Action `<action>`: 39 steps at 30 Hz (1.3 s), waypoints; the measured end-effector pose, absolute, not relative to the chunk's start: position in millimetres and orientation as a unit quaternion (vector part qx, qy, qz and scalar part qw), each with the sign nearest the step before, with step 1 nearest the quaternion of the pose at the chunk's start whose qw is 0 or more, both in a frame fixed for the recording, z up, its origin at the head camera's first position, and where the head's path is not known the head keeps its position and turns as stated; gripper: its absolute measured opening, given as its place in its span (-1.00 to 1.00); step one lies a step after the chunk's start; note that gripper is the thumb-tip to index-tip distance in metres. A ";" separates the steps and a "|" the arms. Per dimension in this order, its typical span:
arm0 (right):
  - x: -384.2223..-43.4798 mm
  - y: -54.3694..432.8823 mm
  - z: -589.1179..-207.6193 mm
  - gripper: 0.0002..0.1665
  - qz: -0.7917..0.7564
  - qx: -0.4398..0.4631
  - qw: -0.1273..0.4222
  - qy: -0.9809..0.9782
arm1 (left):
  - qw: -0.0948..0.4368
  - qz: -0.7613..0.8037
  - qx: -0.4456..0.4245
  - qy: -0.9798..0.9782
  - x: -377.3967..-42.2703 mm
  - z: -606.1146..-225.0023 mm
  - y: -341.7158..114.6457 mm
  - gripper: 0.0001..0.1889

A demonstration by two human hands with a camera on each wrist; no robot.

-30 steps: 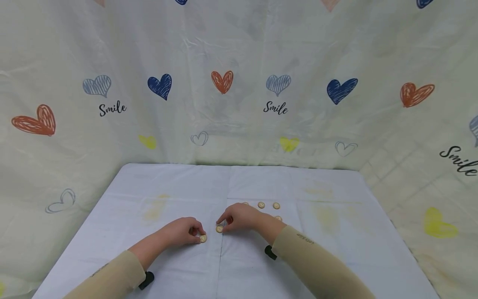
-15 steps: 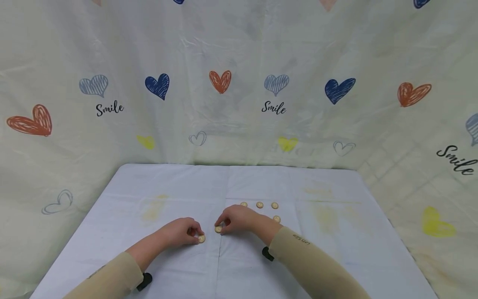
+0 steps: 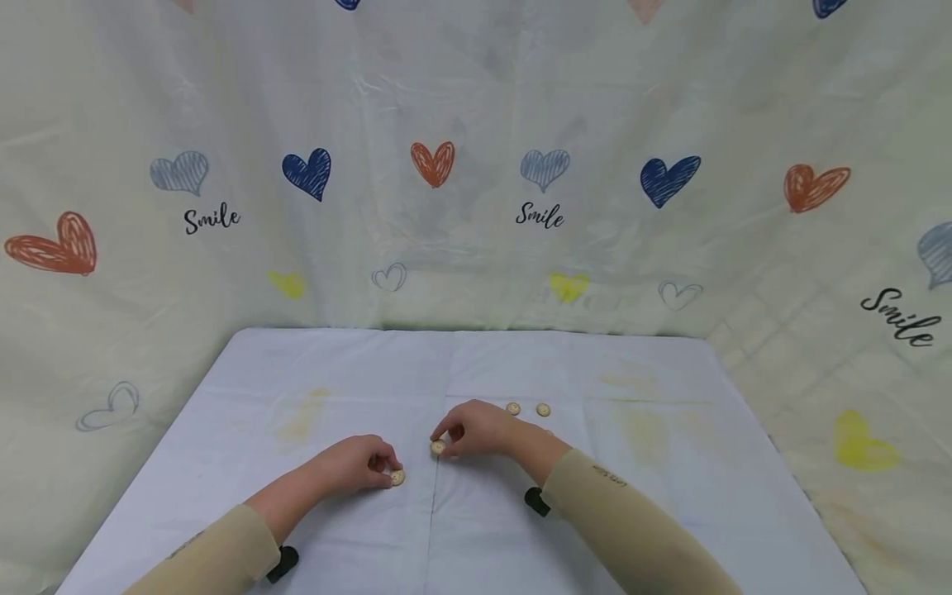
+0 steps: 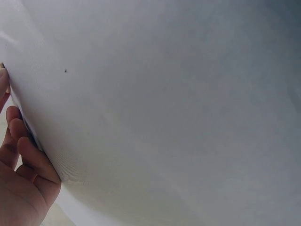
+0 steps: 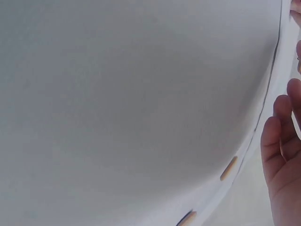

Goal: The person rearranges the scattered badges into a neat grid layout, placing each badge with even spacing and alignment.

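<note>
In the head view my left hand (image 3: 357, 463) pinches a small round wooden button (image 3: 397, 478) between thumb and fingers, low over the white cloth. To its right, slightly farther back, my right hand (image 3: 479, 430) pinches another wooden button (image 3: 437, 447). A short gap separates the two held buttons. Behind the right hand lie two more buttons, one on the left (image 3: 513, 409) and one on the right (image 3: 544, 410). Another button (image 3: 549, 432) barely shows above the right wrist. The left wrist view shows the left hand's curled fingers (image 4: 35, 162); most of its button is out of frame.
A white cloth (image 3: 357, 372) with creases and faint yellow stains covers the table. Behind it hangs a curtain (image 3: 476, 99) printed with hearts and "Smile". In the right wrist view, two buttons, one higher (image 5: 229, 168) and one lower (image 5: 187, 218), lie near the right hand.
My right hand has moved slightly away from me with its button, now hiding a button behind it that showed earlier. The left hand keeps its pinch. The whole head view has shifted slightly.
</note>
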State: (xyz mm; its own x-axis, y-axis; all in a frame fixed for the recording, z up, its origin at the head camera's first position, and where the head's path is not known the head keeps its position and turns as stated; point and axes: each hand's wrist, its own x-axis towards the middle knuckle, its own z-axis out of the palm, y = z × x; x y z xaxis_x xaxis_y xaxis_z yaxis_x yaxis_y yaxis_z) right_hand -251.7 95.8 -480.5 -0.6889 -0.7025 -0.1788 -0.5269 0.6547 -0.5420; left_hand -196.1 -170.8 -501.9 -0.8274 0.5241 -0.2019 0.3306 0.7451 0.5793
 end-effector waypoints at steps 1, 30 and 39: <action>-251.7 97.2 -479.3 -0.71 -0.232 -0.344 0.191 0.890 | 0.178 0.270 0.232 0.917 -196.2 -502.3 -171.0 -0.91; -246.6 229.4 -460.9 -0.74 -0.265 -0.240 0.168 0.919 | 0.180 0.275 0.222 0.918 -194.0 -503.3 -172.9 -0.88; -253.2 217.2 -473.8 -0.74 -0.229 -0.240 0.182 0.926 | 0.181 0.281 0.221 0.916 -193.5 -504.6 -171.7 -0.88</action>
State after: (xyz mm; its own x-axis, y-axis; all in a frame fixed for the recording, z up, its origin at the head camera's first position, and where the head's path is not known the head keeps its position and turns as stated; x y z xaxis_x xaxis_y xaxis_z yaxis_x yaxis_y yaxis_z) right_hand -253.2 217.2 -473.8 -0.8182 -0.5279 -0.2278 -0.3608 0.7799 -0.5115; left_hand -193.5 -171.7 -504.6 -0.8363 0.5074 -0.2078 0.3035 0.7439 0.5954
